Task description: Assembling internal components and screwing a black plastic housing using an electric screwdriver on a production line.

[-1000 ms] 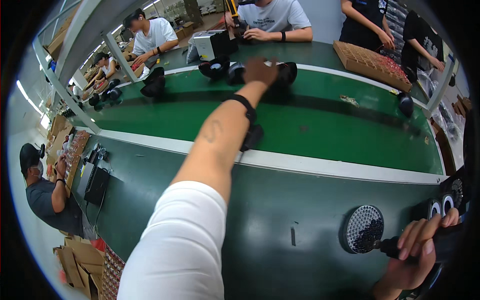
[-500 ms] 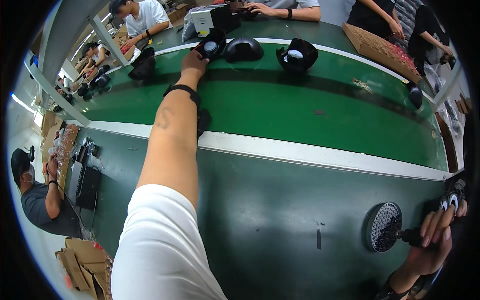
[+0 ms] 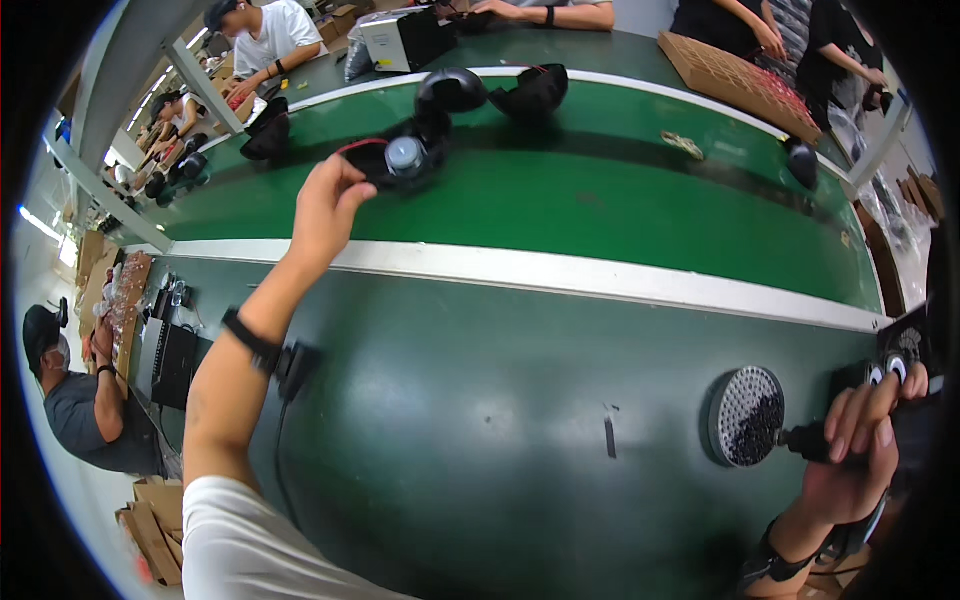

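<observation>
My left hand [image 3: 330, 205] reaches over the green conveyor belt, thumb and fingers closed on the near edge of a black curved housing. A round grey speaker [image 3: 405, 155] sits inside this housing, and a red wire [image 3: 365, 143] runs beside it. At the lower right, my right hand [image 3: 850, 445] is wrapped around a black electric screwdriver [image 3: 805, 441]. The tool's tip points at a round metal dish [image 3: 719, 420], reaching the heap of small black screws [image 3: 756, 425] inside it.
Two more black housings [image 3: 451, 90] [image 3: 535, 95] rest along the belt's far side. A white ledge [image 3: 560, 283] separates belt from dark green workbench [image 3: 480, 440]. Co-workers sit at the left and across the belt. A cardboard tray [image 3: 740, 85] lies at the far right.
My left hand has drawn the speaker housing nearer across the belt, away from the other housings. The view has shifted slightly; my right hand still holds the screwdriver at the dish.
</observation>
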The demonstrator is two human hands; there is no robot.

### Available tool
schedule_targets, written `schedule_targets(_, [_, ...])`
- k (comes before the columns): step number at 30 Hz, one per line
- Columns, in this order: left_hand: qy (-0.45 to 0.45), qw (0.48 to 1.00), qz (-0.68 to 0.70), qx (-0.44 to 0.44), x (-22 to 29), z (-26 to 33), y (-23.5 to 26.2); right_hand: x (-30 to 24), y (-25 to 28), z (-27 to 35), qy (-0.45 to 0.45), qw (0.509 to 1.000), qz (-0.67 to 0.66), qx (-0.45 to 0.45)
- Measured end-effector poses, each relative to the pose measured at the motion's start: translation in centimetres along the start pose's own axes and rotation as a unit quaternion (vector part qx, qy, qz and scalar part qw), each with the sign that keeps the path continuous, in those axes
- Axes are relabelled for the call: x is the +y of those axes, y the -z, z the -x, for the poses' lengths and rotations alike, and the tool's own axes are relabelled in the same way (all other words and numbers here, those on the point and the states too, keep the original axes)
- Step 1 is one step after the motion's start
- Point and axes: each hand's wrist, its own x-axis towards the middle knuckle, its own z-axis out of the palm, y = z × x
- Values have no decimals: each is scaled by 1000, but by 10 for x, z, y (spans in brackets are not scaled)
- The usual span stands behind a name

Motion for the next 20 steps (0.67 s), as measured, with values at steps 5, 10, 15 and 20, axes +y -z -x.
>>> schedule_targets(5, [-34, 987, 128, -94, 145, 106, -4, -1, 2, -4, -21, 999, -15, -21])
schedule_targets(10, [-49, 960, 185, -203, 233, 172, -14, -3, 7, -10, -31, 997, -43, -50])
schedule_targets(15, [-128, 958, 104, -234, 265, 181, -16, -3, 25, -15, -45, 995, -48, -70])
schedule_targets(20, [-213, 940, -88, -251, 297, 163, 4, -9, 41, -8, -38, 998, -31, -44])
